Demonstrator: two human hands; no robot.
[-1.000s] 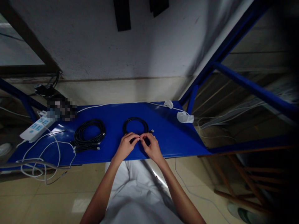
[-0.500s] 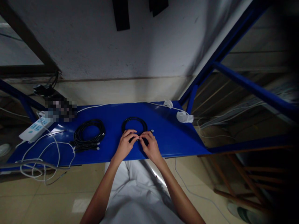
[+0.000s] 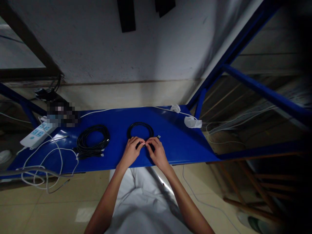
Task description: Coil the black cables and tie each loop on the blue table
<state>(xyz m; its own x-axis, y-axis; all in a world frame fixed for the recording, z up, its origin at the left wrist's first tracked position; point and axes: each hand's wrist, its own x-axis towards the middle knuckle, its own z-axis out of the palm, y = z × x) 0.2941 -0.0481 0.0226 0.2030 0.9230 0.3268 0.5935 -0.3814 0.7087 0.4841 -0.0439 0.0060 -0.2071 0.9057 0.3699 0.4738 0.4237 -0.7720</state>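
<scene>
A single black cable wound into a ring [image 3: 140,123] lies flat on the blue table [image 3: 175,148] in front of me. Its connector end [image 3: 159,136] pokes out just past my right hand. At the ring's near side, my left hand [image 3: 132,150] is closed in a pinch with thumb and forefinger together. My right hand [image 3: 156,150] mirrors it, also pinched, and the fingertips of both hands meet over the cable. Whether a small tie is between them is hidden by the fingers. Left of my hands rests a pile of coiled black cables [image 3: 81,139], with several connector ends facing right.
A white power strip [image 3: 36,136] stands at the table's left end, with a tangled white cable hanging over the front edge. Crumpled clear plastic bags [image 3: 192,122] lie at the back right. A blue metal frame [image 3: 201,100] rises at the right; a wooden chair [image 3: 237,182] stands below.
Only slight finger movement shows: my left fingers have curled in a little closer at the pinch. The ring of cable and everything else keep their places.
</scene>
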